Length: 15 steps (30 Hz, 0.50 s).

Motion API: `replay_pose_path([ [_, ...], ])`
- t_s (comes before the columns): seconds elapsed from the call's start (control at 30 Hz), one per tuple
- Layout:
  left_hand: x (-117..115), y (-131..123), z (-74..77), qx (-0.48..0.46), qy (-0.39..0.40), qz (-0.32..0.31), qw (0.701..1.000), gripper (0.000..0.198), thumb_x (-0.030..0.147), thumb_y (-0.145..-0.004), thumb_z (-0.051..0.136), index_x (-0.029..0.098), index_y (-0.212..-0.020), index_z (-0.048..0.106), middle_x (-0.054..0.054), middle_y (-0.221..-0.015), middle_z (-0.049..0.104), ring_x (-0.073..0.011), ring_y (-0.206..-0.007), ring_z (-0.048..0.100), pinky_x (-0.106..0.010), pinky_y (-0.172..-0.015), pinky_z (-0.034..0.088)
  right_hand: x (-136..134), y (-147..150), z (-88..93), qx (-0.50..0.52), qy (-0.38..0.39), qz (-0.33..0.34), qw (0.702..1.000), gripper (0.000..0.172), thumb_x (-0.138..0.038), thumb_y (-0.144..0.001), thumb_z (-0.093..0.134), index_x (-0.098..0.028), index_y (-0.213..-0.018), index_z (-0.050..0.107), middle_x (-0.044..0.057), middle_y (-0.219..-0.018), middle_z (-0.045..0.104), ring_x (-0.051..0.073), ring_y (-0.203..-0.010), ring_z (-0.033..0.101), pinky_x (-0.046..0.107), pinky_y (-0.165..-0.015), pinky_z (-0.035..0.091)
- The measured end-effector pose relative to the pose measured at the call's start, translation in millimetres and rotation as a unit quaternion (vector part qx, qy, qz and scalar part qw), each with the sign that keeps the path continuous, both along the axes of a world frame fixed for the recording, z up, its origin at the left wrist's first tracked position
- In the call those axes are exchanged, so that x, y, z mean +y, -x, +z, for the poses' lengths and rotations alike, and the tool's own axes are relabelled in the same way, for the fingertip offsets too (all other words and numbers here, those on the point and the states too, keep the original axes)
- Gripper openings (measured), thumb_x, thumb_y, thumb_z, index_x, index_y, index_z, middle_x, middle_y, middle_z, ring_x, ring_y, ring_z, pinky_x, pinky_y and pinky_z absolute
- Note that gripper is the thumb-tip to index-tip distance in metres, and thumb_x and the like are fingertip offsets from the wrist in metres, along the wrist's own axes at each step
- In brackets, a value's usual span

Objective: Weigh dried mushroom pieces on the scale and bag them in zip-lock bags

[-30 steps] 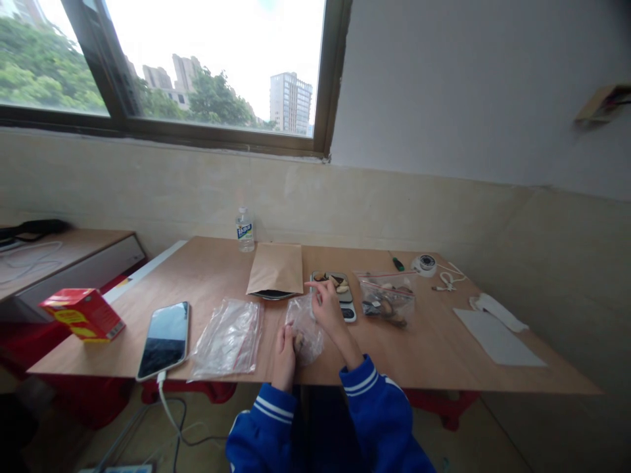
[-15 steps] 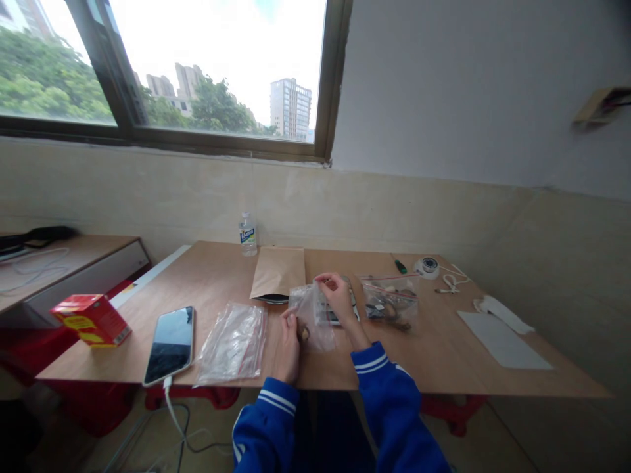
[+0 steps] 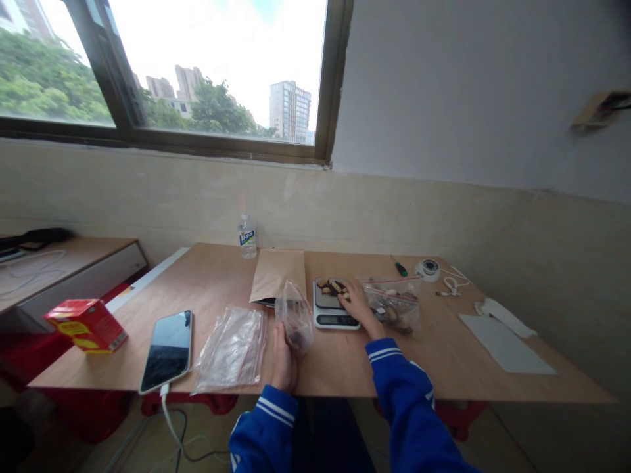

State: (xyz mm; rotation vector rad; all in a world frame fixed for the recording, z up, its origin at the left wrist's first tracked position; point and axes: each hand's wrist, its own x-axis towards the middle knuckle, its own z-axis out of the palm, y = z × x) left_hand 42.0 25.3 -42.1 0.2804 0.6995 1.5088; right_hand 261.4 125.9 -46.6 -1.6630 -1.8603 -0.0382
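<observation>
My left hand grips the lower part of a small clear plastic bag with a few dark pieces inside; the bag stands upright near the table's front edge. My right hand rests at the right side of a small digital scale, fingers curled by the brown and pale pieces piled on its platform. Whether it holds a piece is hidden. A clear zip bag with more dark pieces lies just right of that hand.
A pile of empty zip bags, a charging phone and a red box lie to the left. A brown envelope and water bottle sit behind. White paper, a cable and a screwdriver lie right.
My right hand let go of the small bag's top and moved right to the scale. The bag, held by my left hand alone, now stands upright and leaves the scale uncovered.
</observation>
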Motion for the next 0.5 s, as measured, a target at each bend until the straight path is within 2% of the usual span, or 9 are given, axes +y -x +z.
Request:
replay_pose_path([
  [0.1,-1,0,3.0,0.004,-0.01,0.01,1.0,0.034,0.036,-0.088,0.044,0.016,-0.11,0.061,-0.007,-0.113,0.065,-0.0165,-0.109,0.057,-0.031,-0.103,0.038,1,-4,-6.8,0.0,-0.02,0.011,1.0,0.035,-0.021,-0.083,0.045,-0.017,-0.116,0.057,0.012,-0.11,0.061,0.025,-0.106,0.051,0.041,-0.093,0.039],
  [0.27,-2,0,6.5,-0.001,-0.016,-0.001,1.0,0.035,0.036,-0.087,0.046,0.014,-0.107,0.064,-0.008,-0.112,0.065,-0.0179,-0.107,0.059,-0.03,-0.1,0.041,4,-6,-6.1,0.018,-0.038,0.002,0.999,0.033,-0.015,-0.082,0.043,-0.019,-0.109,0.062,0.01,-0.101,0.063,0.024,-0.1,0.052,0.041,-0.09,0.04],
  [0.4,-3,1,10.6,-0.001,0.003,0.013,1.0,0.033,0.032,-0.088,0.045,0.016,-0.11,0.062,-0.007,-0.11,0.066,-0.0161,-0.104,0.06,-0.028,-0.098,0.043,2,-6,-0.5,0.028,-0.047,-0.01,0.998,0.032,-0.017,-0.084,0.042,-0.015,-0.108,0.062,0.013,-0.099,0.061,0.025,-0.099,0.052,0.042,-0.089,0.041],
  [0.5,-4,2,11.7,0.005,0.012,0.018,1.0,0.032,0.032,-0.088,0.044,0.015,-0.107,0.064,-0.007,-0.107,0.067,-0.0159,-0.103,0.061,-0.027,-0.097,0.044,-5,-1,11.8,0.051,-0.072,-0.016,0.996,0.032,-0.019,-0.085,0.041,-0.014,-0.109,0.061,0.013,-0.096,0.06,0.025,-0.093,0.053,0.042,-0.087,0.042],
])
